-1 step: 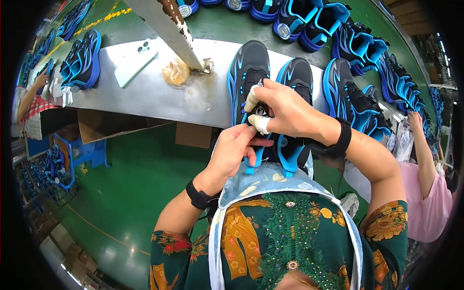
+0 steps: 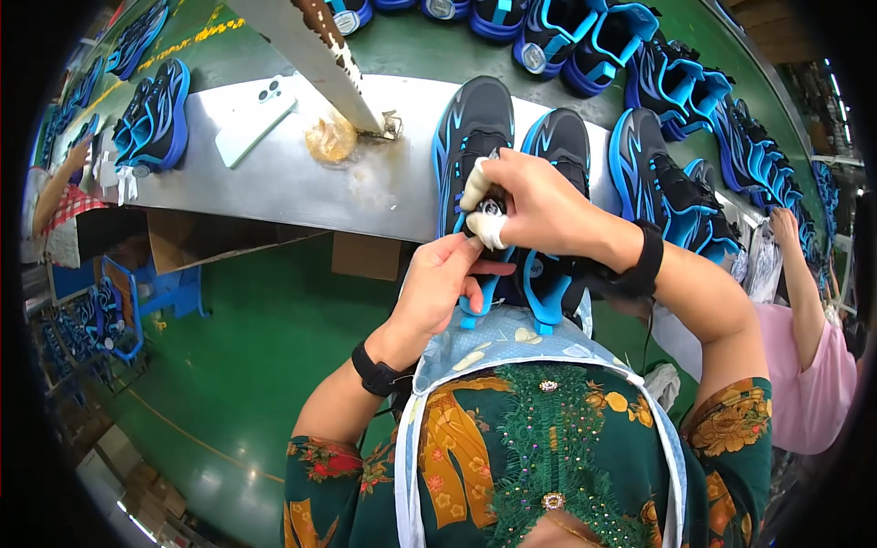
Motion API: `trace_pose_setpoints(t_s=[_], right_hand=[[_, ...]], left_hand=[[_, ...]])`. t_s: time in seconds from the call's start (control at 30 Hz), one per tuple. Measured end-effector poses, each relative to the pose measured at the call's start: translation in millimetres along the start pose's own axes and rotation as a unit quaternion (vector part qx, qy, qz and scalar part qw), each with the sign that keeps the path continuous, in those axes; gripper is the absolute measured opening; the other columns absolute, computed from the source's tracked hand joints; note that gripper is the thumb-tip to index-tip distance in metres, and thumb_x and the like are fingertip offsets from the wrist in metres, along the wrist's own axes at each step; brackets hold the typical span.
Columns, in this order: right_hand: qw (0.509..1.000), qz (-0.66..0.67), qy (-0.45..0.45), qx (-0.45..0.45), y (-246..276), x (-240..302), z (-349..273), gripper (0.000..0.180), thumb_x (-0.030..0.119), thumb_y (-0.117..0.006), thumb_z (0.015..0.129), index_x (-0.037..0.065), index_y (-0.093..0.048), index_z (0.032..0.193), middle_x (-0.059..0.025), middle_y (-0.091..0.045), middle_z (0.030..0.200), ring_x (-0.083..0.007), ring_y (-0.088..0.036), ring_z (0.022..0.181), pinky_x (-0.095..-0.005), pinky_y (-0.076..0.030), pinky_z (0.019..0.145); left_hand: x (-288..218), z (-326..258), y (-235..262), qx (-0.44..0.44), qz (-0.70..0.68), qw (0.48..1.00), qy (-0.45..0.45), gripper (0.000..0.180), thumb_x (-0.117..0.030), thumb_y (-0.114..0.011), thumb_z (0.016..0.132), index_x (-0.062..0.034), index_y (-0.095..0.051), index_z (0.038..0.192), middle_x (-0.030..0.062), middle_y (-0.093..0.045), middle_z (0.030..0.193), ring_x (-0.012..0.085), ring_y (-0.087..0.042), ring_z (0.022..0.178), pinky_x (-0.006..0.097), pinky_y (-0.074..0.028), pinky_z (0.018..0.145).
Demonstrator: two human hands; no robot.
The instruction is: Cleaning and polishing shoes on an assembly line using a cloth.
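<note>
Holding left hand fingertips close together, right hand curled over shoe, at 12 o'clock from left hand. Can't tell pinching what – hidden by fingers. Might slip from loose hold – or, from hard tug, bump next shoe at 3 o'clock.

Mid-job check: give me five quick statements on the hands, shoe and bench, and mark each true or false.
1. The right hand has pale covers on its thumb and index finger. True.
2. The shoe being handled has its toe toward the person. False: its toe points away.
3. The left hand is reaching for the phone. False: it is at the shoe, close to the right hand; the phone lies apart on the bench.
4. A black band circles the right wrist. True.
5. The phone lies to the right of the metal post. False: it lies left of the post.
</note>
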State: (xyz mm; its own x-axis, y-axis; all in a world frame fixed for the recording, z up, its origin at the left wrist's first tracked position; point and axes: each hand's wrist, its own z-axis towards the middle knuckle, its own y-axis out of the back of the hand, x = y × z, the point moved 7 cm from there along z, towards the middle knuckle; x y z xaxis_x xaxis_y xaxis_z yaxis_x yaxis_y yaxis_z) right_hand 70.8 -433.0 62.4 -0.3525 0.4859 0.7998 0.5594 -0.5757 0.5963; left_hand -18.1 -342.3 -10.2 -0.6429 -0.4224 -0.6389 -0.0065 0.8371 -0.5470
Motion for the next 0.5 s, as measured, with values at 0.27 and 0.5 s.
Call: trace_pose_setpoints(t_s=[0.27, 0.5], right_hand=[[0.999, 0.025, 0.009, 0.031, 9, 2, -11, 0.03, 0.009, -0.068, 0.076, 0.004, -0.064, 0.105, -0.0163, -0.058, 0.095, -0.0276, -0.06, 0.082, -0.0345, -0.05, 0.073], [0.989, -0.145, 0.037, -0.018, 17, 5, -19, 0.039, 0.024, -0.08, 0.074, 0.004, -0.064, 0.103, -0.0167, -0.064, 0.087, -0.0328, -0.066, 0.078, -0.0384, -0.053, 0.067]], left_hand=[[-4, 2, 2, 0.017, -0.017, 1.0, -0.004, 0.027, -0.022, -0.05, 0.101, 0.0026, -0.06, 0.096, 0.0149, -0.068, 0.09, 0.0193, -0.071, 0.079, 0.023, -0.046, 0.041], [-6, -1, 1, 0.012, -0.014, 1.0, -0.001, 0.027, -0.022, -0.051, 0.101, 0.0028, -0.06, 0.097, 0.0123, -0.065, 0.092, 0.02, -0.07, 0.085, 0.022, -0.047, 0.043]])
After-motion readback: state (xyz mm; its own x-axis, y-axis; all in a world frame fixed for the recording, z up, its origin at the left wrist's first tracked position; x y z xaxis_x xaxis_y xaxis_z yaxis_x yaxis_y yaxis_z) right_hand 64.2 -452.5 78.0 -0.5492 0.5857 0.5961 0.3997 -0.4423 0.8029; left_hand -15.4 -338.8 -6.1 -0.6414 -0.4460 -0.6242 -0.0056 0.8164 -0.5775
